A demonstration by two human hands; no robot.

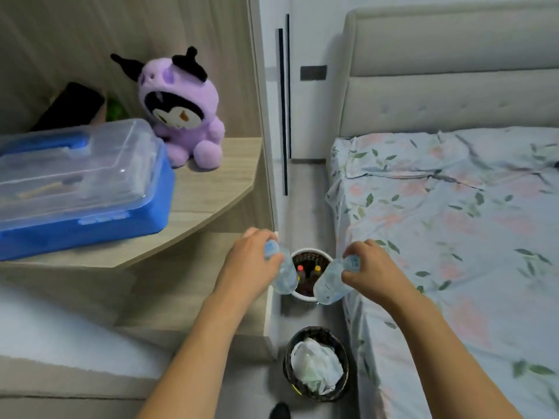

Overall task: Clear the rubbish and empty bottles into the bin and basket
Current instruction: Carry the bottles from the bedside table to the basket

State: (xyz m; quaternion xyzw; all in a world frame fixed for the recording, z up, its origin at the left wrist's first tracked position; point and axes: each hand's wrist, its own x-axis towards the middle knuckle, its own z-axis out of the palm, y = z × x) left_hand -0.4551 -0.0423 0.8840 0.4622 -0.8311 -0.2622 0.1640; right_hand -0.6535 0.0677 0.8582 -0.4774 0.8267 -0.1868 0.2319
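gripping a clear bottle (284,275) in left hand (252,261), another bottle (331,282) in right hand (373,267).

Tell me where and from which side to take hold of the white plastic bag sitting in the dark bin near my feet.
Grip the white plastic bag by its bunched top, coming straight down from above. The bin walls ring it on every side, and the bed and shelf unit flank the narrow gap, so only the top is open. Both hands hold bottles now, so one must be freed first.
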